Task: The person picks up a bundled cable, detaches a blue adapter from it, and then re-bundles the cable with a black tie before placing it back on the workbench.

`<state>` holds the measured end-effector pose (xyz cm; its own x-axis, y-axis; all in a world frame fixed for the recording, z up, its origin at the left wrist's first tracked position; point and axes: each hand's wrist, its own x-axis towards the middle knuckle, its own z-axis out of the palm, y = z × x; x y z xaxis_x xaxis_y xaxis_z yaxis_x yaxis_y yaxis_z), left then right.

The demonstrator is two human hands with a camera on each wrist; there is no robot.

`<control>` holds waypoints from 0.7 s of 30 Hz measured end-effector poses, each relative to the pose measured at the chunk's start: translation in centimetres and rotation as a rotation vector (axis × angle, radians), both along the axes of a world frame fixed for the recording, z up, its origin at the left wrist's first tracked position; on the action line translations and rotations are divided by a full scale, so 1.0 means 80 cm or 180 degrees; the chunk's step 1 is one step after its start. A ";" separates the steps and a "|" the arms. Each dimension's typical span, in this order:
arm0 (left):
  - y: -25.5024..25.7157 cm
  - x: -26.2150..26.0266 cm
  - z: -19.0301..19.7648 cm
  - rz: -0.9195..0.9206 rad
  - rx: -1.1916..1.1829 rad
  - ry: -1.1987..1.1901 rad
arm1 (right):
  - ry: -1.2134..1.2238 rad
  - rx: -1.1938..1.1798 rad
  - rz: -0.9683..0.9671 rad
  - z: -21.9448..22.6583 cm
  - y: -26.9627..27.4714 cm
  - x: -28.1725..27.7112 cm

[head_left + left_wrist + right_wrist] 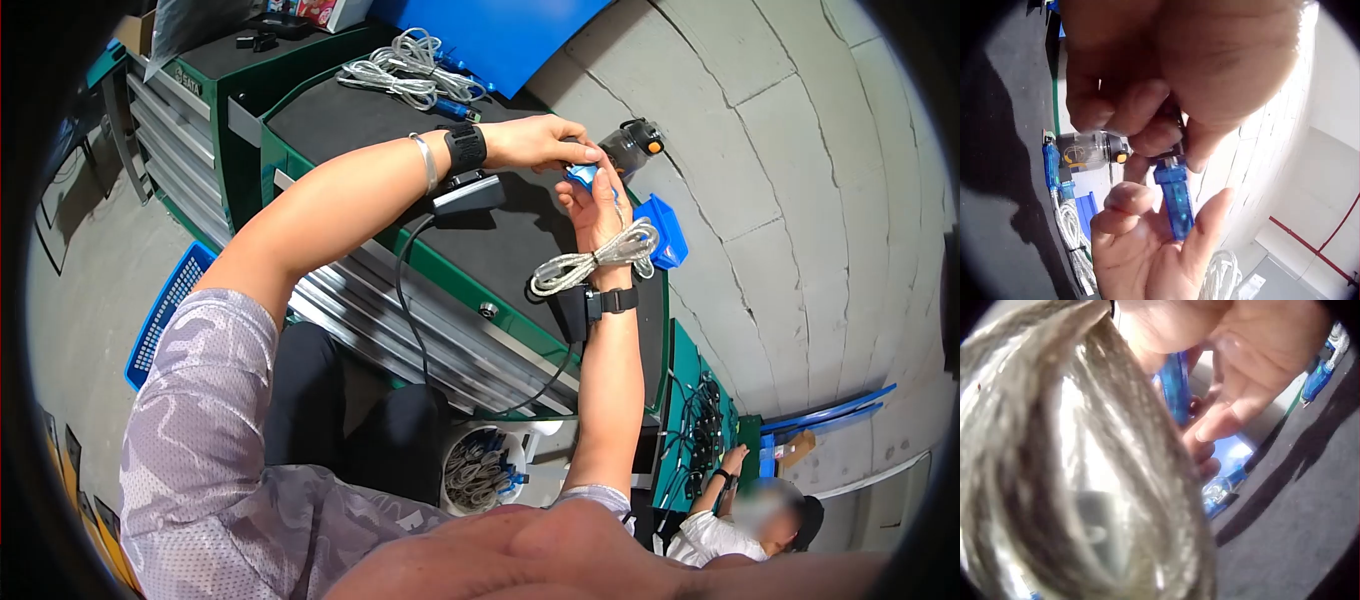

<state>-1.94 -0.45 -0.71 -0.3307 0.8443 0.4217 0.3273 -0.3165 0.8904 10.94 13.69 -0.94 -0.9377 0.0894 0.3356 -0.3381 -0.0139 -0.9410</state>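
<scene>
My right hand holds a translucent blue cable connector, its metal end turned toward the left hand. The silvery cable of that connector is bundled in a coil and lies across the right wrist; it fills much of the right wrist view. My left hand meets the right one above the cabinet top. Its curled fingers pinch a small dark piece right at the connector's metal end; I cannot tell what that piece is, since the fingers mostly hide it.
Several coiled cables with blue connectors lie at the cabinet's far side. Beyond the hands are a bottle and a blue bin. A white bucket of cables stands below, a blue basket at left. Another person works at right.
</scene>
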 end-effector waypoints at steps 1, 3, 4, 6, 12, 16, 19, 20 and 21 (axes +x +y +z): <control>-0.001 0.003 0.002 0.0087 0.0006 -0.0019 | 0.0096 0.0024 -0.0157 -0.001 -0.002 -0.001; 0.006 0.004 0.001 0.0428 0.0185 0.0289 | 0.0338 -0.0002 -0.0361 -0.003 -0.008 -0.002; 0.009 0.005 0.000 0.0763 0.0357 0.0598 | 0.0388 0.0060 -0.0444 -0.005 -0.007 -0.003; 0.017 0.007 -0.003 0.0866 0.0419 0.0535 | 0.0458 0.0038 -0.0538 -0.002 -0.008 -0.003; 0.021 0.017 0.000 0.1201 0.0518 0.0255 | 0.0312 -0.0545 -0.0356 -0.003 -0.005 -0.005; 0.020 0.018 0.002 0.1355 0.0378 0.0157 | 0.0340 -0.0391 -0.0518 -0.003 -0.009 -0.008; 0.027 0.011 -0.002 0.0998 0.0533 -0.0278 | 0.0408 -0.0487 -0.0406 -0.003 -0.012 -0.008; 0.028 0.009 -0.004 0.0999 0.0536 -0.0295 | 0.0391 -0.0480 -0.0407 -0.002 -0.014 -0.008; 0.028 0.009 -0.004 0.0915 0.0617 -0.0327 | 0.0422 -0.0523 -0.0416 -0.001 -0.015 -0.008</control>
